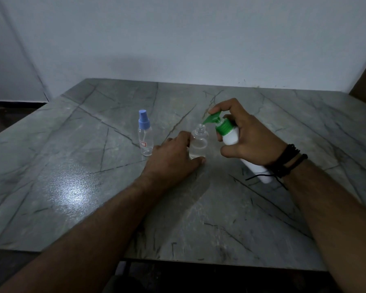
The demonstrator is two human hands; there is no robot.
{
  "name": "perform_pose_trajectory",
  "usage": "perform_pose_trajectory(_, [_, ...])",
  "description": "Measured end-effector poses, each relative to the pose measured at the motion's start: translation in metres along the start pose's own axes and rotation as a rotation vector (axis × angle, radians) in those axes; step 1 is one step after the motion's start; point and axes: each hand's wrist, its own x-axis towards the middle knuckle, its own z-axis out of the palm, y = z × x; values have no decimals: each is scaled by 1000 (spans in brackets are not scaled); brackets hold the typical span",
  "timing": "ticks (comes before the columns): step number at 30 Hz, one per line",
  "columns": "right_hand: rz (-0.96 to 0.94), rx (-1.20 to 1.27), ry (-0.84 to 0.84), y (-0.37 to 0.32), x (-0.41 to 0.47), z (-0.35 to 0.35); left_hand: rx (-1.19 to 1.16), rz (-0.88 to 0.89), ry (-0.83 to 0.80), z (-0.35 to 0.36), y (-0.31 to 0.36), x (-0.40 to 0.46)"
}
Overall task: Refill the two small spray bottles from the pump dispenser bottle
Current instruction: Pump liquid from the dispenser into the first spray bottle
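Observation:
A small clear spray bottle stands uncapped on the table, partly filled with clear liquid. My left hand grips it from the left and below. My right hand holds the white pump dispenser bottle tilted, its base pointing toward me. A finger rests on the green pump head, whose nozzle tip sits right at the open neck of the clear bottle. A second small clear spray bottle with a blue spray cap stands upright to the left, apart from both hands.
The grey marble-patterned table reaches back to a pale wall. Its near edge runs across the bottom of the view. Black cord bands circle my right wrist.

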Motion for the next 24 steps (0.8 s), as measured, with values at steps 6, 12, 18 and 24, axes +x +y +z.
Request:
perform_pose_trajectory(6, [-3,-14,-9,-1,0,0,11,-5,-5,-1,2,0])
perform_pose_trajectory(12, [7,1,-5,-2,0,1,-13,-5,-21,-2,1,0])
perform_pose_trajectory(18, [-2,-16,-2,-1,0,-1,-7,4,-27,-2,2,-1])
perform_pose_trajectory(24, [1,8,3,0,1,-1,-15,6,-10,-3,2,-3])
